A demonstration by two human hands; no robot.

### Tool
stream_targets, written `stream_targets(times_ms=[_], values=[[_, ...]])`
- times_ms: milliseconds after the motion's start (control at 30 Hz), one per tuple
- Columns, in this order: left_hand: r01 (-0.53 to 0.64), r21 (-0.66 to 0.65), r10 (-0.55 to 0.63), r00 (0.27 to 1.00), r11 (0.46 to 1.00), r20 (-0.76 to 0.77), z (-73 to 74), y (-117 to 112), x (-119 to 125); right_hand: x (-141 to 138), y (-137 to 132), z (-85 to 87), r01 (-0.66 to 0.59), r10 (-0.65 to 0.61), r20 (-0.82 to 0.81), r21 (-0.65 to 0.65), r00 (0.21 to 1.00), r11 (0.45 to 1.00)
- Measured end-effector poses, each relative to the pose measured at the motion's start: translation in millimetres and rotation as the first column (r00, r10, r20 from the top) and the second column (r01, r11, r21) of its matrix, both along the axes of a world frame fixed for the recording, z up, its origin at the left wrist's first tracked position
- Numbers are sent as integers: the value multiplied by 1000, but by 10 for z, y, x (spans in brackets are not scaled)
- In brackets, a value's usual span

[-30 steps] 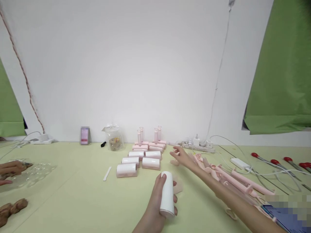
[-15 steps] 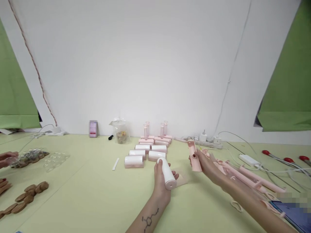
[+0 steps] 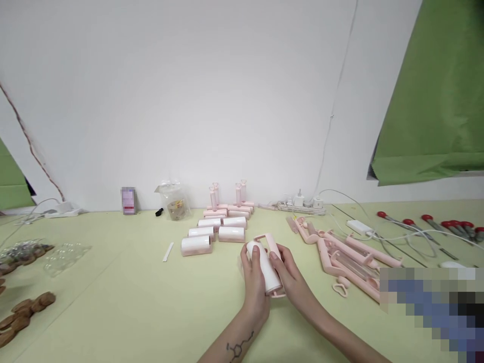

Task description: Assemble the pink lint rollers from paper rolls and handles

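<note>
My left hand (image 3: 254, 283) is wrapped round a white lint roll (image 3: 263, 266) held just above the yellow-green table (image 3: 124, 307). My right hand (image 3: 289, 277) holds a pink roller frame (image 3: 269, 243) pressed against the right side of the roll. Both hands meet at the table's middle, close to me. Behind them lie several white rolls (image 3: 214, 235) in rows, with pink assembled rollers (image 3: 228, 201) standing further back.
A heap of pink handles and frames (image 3: 342, 252) lies to the right, beside a power strip (image 3: 298, 205), white cables and red-handled tools (image 3: 434, 224). Clear plastic trays (image 3: 64, 254) and brown pieces (image 3: 26, 312) sit at the left. A bag (image 3: 174, 201) and a small box (image 3: 128, 199) stand by the wall.
My right hand reached to the pink pile, picked up a frame and brought it to the white roll in my left hand. The other person's hand at the left is gone from view.
</note>
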State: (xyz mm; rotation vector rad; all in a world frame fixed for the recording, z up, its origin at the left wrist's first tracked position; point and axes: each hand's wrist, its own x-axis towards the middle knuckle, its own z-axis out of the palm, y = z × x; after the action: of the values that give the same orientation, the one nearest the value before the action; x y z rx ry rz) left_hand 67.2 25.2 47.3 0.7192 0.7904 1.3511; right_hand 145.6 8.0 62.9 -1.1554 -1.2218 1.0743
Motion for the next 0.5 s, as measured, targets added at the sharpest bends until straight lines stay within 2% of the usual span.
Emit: stream_targets(times_ms=[100, 167, 233, 300, 333, 400, 500], values=[[26, 30, -25, 999, 999, -23, 8, -37, 4, 5, -73, 25, -34, 34, 9, -13, 999, 999], [50, 72, -47, 998, 996, -41, 34, -60, 1, -1, -94, 5, -12, 13, 39, -11, 999, 1000], [71, 136, -60, 995, 988, -81, 75, -78, -21, 1, -89, -42, 63, -74, 135, 86, 988, 994], [82, 203, -50, 986, 976, -158, 122, -84, -77, 33, -68, -77, 90, -153, 294, 219, 943, 972], [95, 227, -46, 976, 969, -212, 145, -82, -120, 64, -56, -78, 63, -159, 371, 259, 915, 964], [151, 247, -61, 940, 957, -337, 173, -67, -234, 153, -35, -28, -51, -80, 481, 254, 873, 966], [315, 221, -150, 824, 923, -546, 151, -36, -443, 318, -19, 139, -205, 58, 573, 196, 818, 959]])
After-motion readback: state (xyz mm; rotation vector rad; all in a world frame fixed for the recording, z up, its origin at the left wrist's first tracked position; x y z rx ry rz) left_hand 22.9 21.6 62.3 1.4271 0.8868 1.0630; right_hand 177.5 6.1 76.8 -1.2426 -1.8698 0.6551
